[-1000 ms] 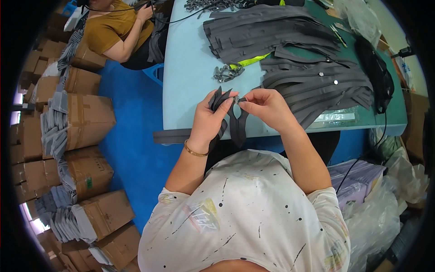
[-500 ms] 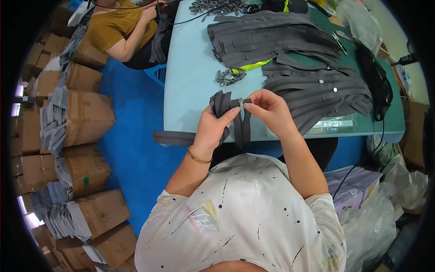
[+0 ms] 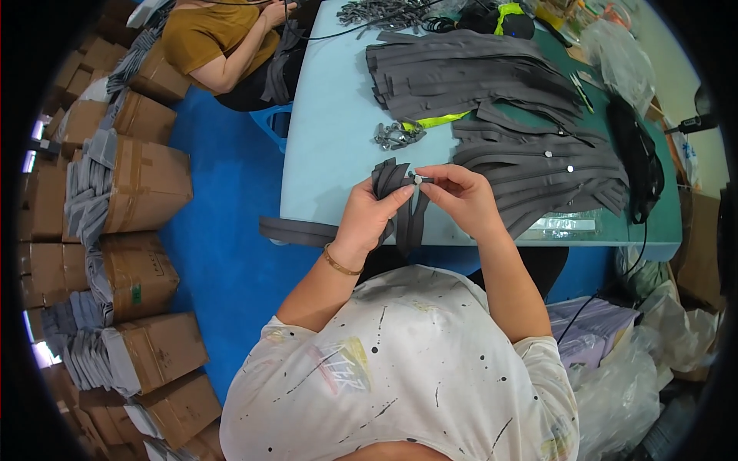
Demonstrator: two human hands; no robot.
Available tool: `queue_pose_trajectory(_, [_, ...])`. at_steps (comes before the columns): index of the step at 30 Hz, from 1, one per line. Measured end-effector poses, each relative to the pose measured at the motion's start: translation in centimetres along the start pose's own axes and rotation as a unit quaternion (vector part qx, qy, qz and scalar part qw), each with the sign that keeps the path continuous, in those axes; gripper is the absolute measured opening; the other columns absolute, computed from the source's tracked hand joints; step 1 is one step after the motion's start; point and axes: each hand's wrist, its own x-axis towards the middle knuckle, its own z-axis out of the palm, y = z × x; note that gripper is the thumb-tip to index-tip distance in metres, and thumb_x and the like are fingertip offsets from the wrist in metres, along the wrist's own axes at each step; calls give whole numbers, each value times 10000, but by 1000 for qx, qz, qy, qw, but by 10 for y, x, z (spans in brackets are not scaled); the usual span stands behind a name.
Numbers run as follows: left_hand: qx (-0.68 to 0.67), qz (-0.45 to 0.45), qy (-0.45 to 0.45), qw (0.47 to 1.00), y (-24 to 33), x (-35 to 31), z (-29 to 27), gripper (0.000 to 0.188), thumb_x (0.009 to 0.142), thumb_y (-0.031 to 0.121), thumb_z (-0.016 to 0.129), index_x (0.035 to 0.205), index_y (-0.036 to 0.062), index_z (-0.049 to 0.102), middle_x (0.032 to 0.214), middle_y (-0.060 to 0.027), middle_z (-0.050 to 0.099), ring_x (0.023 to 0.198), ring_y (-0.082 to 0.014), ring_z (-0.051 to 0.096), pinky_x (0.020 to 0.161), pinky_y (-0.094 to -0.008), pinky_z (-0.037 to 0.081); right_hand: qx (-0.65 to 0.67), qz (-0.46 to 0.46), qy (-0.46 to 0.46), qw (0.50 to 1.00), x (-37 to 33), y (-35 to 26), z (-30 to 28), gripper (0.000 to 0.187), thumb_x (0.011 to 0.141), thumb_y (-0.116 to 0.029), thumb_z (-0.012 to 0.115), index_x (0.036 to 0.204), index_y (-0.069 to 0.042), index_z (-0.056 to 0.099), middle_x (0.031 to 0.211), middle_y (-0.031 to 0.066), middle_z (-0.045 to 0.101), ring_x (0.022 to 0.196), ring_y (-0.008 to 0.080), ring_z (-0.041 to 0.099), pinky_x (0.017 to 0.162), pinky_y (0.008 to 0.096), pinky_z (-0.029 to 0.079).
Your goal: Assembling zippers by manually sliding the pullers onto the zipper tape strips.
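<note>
Above the table's near edge, my left hand is closed round a folded bundle of dark grey zippers. One length trails out to the left past my wrist, and other ends hang below. My right hand pinches beside a small silvery zipper slider at the zipper's end; the fingertips of both hands nearly meet there. Beyond my hands lies a small heap of metal sliders. To the right spreads a fan of grey zippers, a few with shiny sliders on them.
Farther back lies another stack of grey zippers, with a yellow-green strip alongside. A black pouch and snips are at the right. A co-worker in a mustard top sits far left. Cardboard boxes line the left side.
The view has shifted slightly. My right fingers have moved a little at the zipper's end, and the slider there now shows a round, pale face.
</note>
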Motion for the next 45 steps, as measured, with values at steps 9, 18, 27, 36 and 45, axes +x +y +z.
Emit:
queue_pose_trajectory(9, [32,11,-2,999,-3,0,4,190,799,137,702,929,13,640,714,42,566,583,-25,431,505,-186,339,75,13,-23,997,0,6,-7,266,808,-8,650,1067,-66,657,761,-53,531,699,24,476,640,160,408])
queue_pose_trajectory(18, [87,-35,-42,995,3,-5,2,185,799,177,702,875,14,660,684,34,572,565,-34,433,502,-187,339,85,-4,-38,996,0,9,-10,246,825,-9,632,1067,-49,650,847,-22,598,767,43,521,686,179,423])
queue_pose_trajectory(27, [78,-33,-61,995,-12,-2,2,204,806,113,679,951,-28,651,849,-16,642,749,-61,555,674,-209,455,62,8,-28,998,-6,12,-11,198,831,-13,631,1029,-8,633,893,9,626,813,61,561,725,185,445])
queue_pose_trajectory(36, [121,-23,-65,990,-22,2,-1,233,800,140,681,934,-46,644,799,-34,635,705,-59,544,623,-215,452,18,30,0,999,-8,16,-11,164,819,-43,658,971,14,635,852,15,633,766,65,574,695,189,456])
queue_pose_trajectory(45, [150,-10,-66,986,-22,2,-1,244,805,159,672,937,-44,640,769,-41,632,687,-73,540,621,-236,455,-19,-25,41,999,-13,26,-6,119,792,-26,677,899,8,639,805,4,599,703,55,559,640,180,440])
